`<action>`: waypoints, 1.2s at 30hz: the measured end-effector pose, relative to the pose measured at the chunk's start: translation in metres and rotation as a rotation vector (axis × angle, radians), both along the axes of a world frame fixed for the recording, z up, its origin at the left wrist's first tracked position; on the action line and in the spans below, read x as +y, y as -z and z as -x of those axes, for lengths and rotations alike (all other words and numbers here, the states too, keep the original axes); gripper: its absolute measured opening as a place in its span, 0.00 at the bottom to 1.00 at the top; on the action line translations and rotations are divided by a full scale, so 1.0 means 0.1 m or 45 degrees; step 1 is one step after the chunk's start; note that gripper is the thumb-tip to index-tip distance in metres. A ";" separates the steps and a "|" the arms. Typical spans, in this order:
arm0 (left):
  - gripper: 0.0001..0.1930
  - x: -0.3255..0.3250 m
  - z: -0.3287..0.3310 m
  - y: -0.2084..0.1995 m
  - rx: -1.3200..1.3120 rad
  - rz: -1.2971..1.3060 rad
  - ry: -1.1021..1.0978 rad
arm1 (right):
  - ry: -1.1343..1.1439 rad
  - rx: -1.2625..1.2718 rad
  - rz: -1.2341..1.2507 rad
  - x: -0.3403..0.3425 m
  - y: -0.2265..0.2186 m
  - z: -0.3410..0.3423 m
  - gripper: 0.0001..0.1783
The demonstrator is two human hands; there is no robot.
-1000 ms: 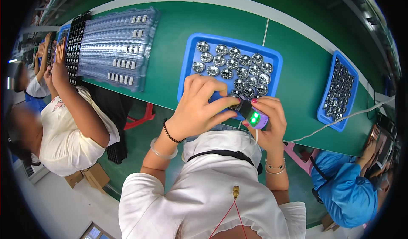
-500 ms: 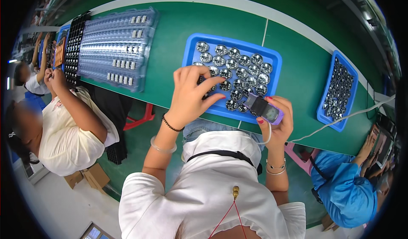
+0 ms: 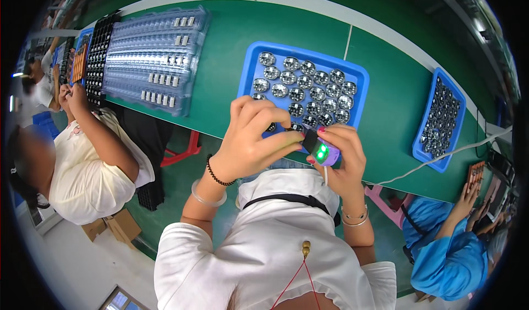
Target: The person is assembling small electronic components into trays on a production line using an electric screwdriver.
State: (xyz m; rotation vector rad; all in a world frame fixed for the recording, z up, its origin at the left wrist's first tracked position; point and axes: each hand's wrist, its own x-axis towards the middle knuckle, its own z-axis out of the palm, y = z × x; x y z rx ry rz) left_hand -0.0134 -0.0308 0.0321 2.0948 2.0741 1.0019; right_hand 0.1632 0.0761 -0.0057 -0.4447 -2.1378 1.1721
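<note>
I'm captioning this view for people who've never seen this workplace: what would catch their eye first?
Probably the purple-and-black handheld device in the right hand, its two green lights glowing near the picture's centre. Next, just beyond the hands, the rectangular blue plastic tray full of round, shiny, faceted silver pieces. Farther left on the green table lies ridged clear plastic packaging holding small silver blocks.

Seeing round silvery parts in a blue rectangular plastic tray on the flat green counter, clear ridged plastic trays to its left, a blue plastic bin to its right.
</note>
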 end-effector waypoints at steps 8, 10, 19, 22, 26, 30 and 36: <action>0.11 -0.03 0.09 0.05 0.037 0.090 -0.010 | 0.067 0.053 0.095 -0.03 0.01 -0.01 0.26; 0.07 -0.04 0.12 0.08 0.024 0.081 -0.143 | 0.142 0.083 0.140 -0.06 0.01 -0.03 0.26; 0.07 -0.04 0.26 0.27 0.044 0.211 -0.304 | 0.223 0.077 0.166 0.00 0.02 -0.12 0.25; 0.10 -0.14 0.30 0.15 -0.046 0.195 -0.289 | 0.116 0.028 0.104 -0.03 0.01 -0.10 0.24; 0.10 -0.26 0.39 0.13 0.043 0.288 -0.097 | 0.005 0.009 0.037 -0.13 -0.03 0.07 0.25; 0.10 -0.34 0.38 0.14 0.024 0.256 -0.150 | -0.015 -0.106 -0.137 -0.19 -0.01 0.25 0.26; 0.11 -0.39 0.38 0.20 -0.020 0.192 -0.247 | -0.023 -0.262 -0.215 -0.21 0.03 0.30 0.25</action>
